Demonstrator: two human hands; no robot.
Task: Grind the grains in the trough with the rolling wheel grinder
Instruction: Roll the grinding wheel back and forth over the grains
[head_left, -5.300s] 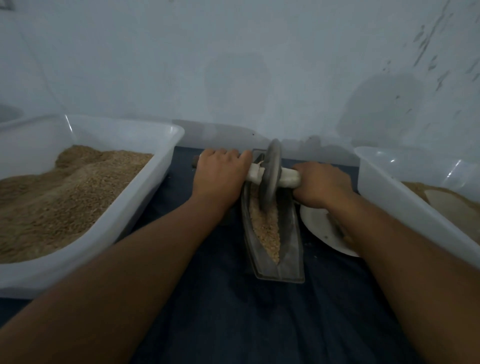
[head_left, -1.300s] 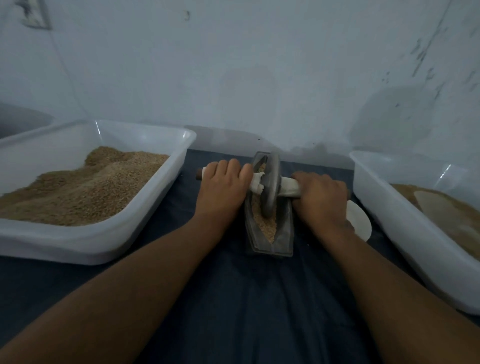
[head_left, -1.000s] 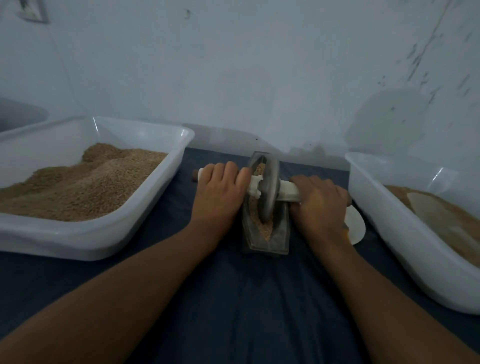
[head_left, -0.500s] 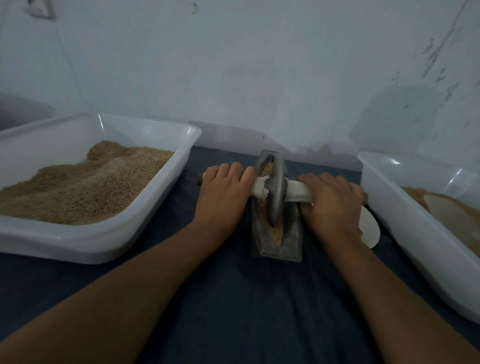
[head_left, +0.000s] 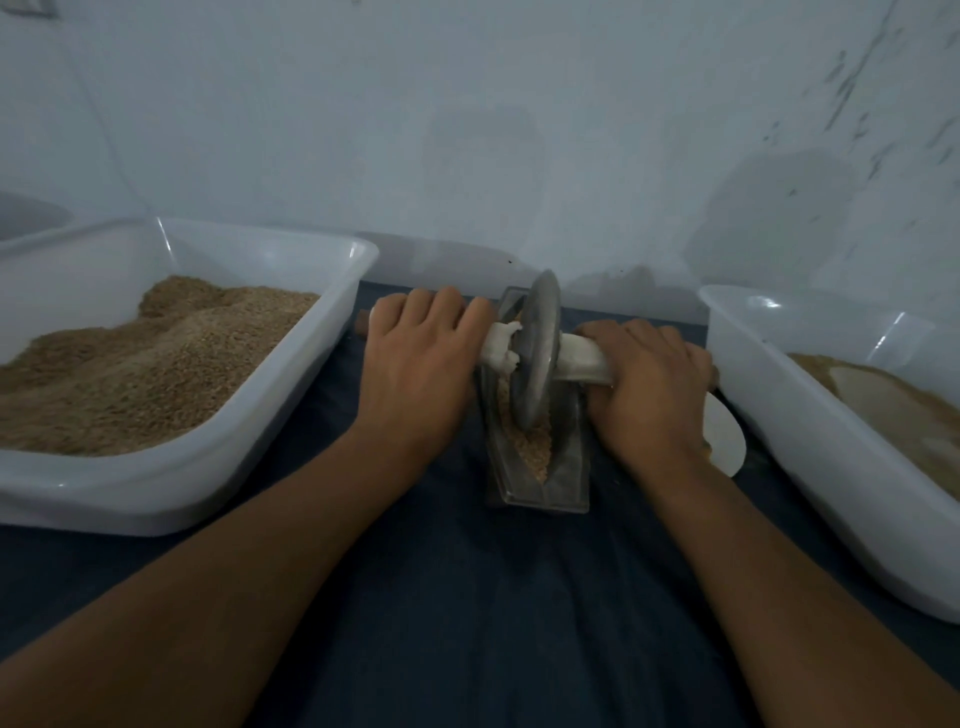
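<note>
Gripping the grinder axle with both hands, wheel seated in the grain-filled trough.

Left hand (head_left: 422, 371) is wrapped over the left end of the white-wrapped axle (head_left: 576, 358); right hand (head_left: 644, 387) is curled around its right end. Metal wheel (head_left: 537, 353) stands upright in the narrow metal trough (head_left: 569, 470), its lower edge in the grains (head_left: 535, 449). Trough sits on the dark-blue-covered bench (head_left: 467, 597), between two white plastic tubs: left tub (head_left: 249, 452) holds a heap of brown grain, right tub (head_left: 810, 447) holds finer tan material. White plate (head_left: 724, 441) lies just beside the right hand, partly hidden.
</note>
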